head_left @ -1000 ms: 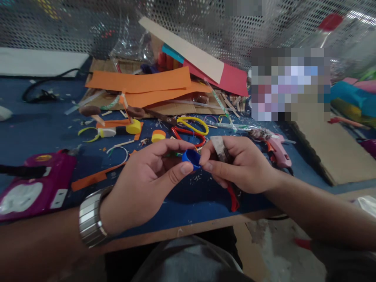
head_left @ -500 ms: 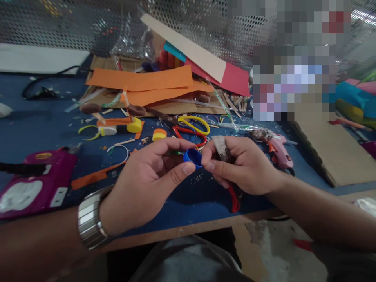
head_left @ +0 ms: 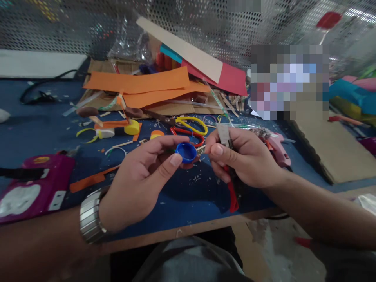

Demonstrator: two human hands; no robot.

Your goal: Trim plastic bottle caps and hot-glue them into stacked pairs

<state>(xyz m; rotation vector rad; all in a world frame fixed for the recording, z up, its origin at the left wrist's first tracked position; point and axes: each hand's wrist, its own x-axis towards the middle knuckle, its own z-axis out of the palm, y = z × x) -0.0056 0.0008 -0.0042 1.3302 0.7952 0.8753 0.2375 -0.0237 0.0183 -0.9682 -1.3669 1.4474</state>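
My left hand (head_left: pixel 141 172) pinches a blue bottle cap (head_left: pixel 186 152) between thumb and fingers, its hollow side turned toward me. To the right of it, my right hand (head_left: pixel 241 156) is closed around a utility knife (head_left: pixel 233 196) with a red and black handle. Its broad grey blade (head_left: pixel 223 134) sticks up above the thumb. The fingertips of this hand are apart from the cap. Just beyond the hands lie scissors (head_left: pixel 192 125) with one yellow and one red loop, and an orange-and-yellow cap (head_left: pixel 157 134) partly behind my left fingers.
A pink glue gun (head_left: pixel 280 150) lies beyond my right hand. Orange paper strips (head_left: pixel 138 82) rest on cardboard at the back. A purple device (head_left: pixel 35 184) stands at left, a cardboard sheet (head_left: pixel 331 152) at right. Small scraps litter the blue table (head_left: pixel 176 211).
The hands have moved apart. The blue cap, in my left hand, has shifted left and tipped so its inside shows. My right fingers have come away from it, still around the knife.
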